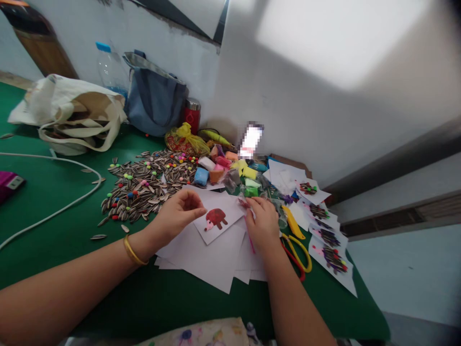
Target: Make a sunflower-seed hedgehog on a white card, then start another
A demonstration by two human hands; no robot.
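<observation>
Holds the left hand [182,211] just left of the red hedgehog figure [217,217], with thumb and forefinger drawn close together; cannot tell whether anything is pinched between. Touches a small, clear-wrapped reddish packet [244,202] at the far right corner of the white card [206,235] with the bent fingers of the right hand [263,222]; cannot tell how firmly grasped. Has the hedgehog flat on the card between both hands, snout to the left, atop loose white sheets [216,269]. Just right of the right hand, yellow-and-red scissors [309,257] and a yellow cutter [293,222]; farther right, overlapping sheets with seed-covered hedgehogs [334,259]. On the far left of the papers, striped seeds [137,192] mixed with bright beads; beyond the card, wrapped coloured blocks [200,177], all on a green table [144,302].
</observation>
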